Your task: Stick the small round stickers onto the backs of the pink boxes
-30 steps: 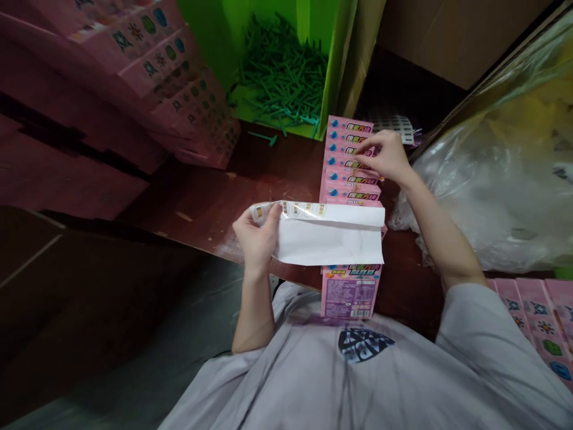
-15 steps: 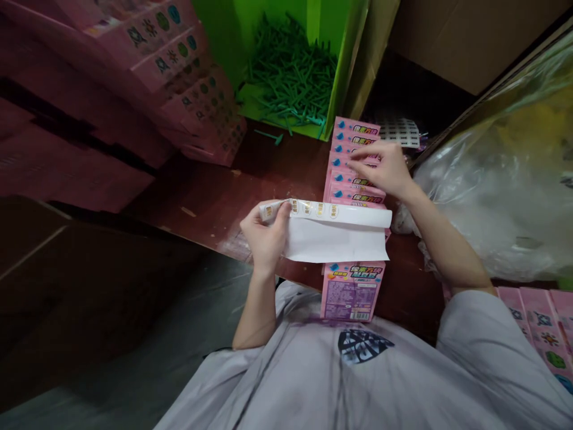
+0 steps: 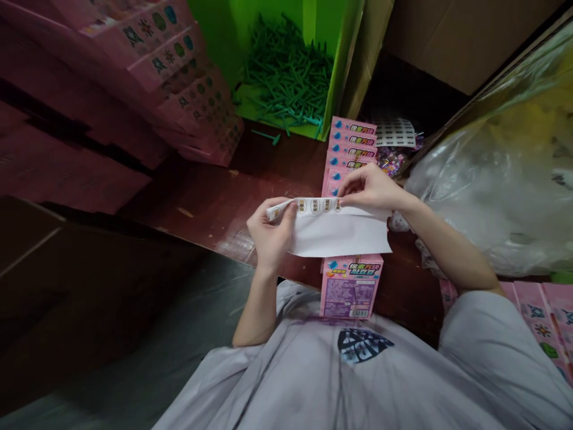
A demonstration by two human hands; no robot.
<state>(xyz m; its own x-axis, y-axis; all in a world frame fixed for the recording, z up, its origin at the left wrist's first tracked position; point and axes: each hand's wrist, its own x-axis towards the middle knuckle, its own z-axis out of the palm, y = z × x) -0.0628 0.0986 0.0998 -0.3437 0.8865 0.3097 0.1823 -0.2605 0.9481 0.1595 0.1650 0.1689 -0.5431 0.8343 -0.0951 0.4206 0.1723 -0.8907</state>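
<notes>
A white sticker sheet (image 3: 340,234) with its upper edge rolled over shows a row of round gold-printed stickers. My left hand (image 3: 272,232) grips the sheet's left end, thumb on the rolled edge. At the last visible sticker, my right hand (image 3: 370,190) pinches with thumb and forefinger; whether a sticker is between the fingertips is too small to tell. Behind the sheet runs a row of pink boxes (image 3: 351,140), partly covered by my right hand and the sheet. One pink box (image 3: 350,288) with a purple label stands between the sheet and my shirt.
A bright green box (image 3: 265,110) holds many green plastic sticks, and one stick (image 3: 267,137) lies before it. Pink cartons (image 3: 197,119) are stacked at the left. Clear plastic bags (image 3: 487,203) fill the right side. Another printed sheet (image 3: 396,132) lies behind the boxes.
My right hand has come down from above the box row to the sheet's rolled edge, and its fingers have closed there. My left hand still holds the sheet.
</notes>
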